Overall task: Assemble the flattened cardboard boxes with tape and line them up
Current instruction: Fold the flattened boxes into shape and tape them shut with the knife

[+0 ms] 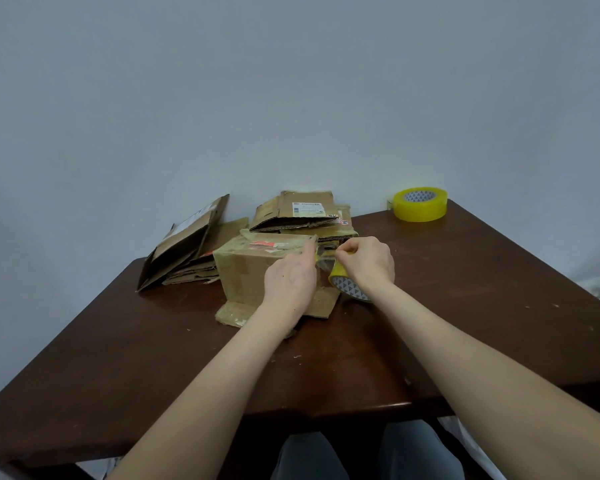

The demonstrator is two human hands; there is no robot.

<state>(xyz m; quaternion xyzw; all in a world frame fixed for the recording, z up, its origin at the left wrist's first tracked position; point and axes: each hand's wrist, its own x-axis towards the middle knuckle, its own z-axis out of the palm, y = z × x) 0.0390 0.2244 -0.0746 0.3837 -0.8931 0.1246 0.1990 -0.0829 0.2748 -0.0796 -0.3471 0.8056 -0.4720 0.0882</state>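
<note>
A small worn cardboard box (246, 271) stands unfolded in the middle of the dark wooden table (465, 306), its bottom flaps splayed on the tabletop. My left hand (290, 285) lies against the box's near right side, fingers pointing up to its top edge, where they press a strip of clear tape. My right hand (369, 261) grips a yellow tape roll (347, 289) just right of the box, and its fingertips pinch the stretched tape strip. Flattened boxes (305, 216) lie behind, and more flattened boxes (184, 244) sit at the left.
A second, larger yellow tape roll (420, 204) sits at the table's far right corner by the wall. The flattened stack at the left overhangs the table's far left edge. My legs show under the near edge. Small scraps dot the tabletop.
</note>
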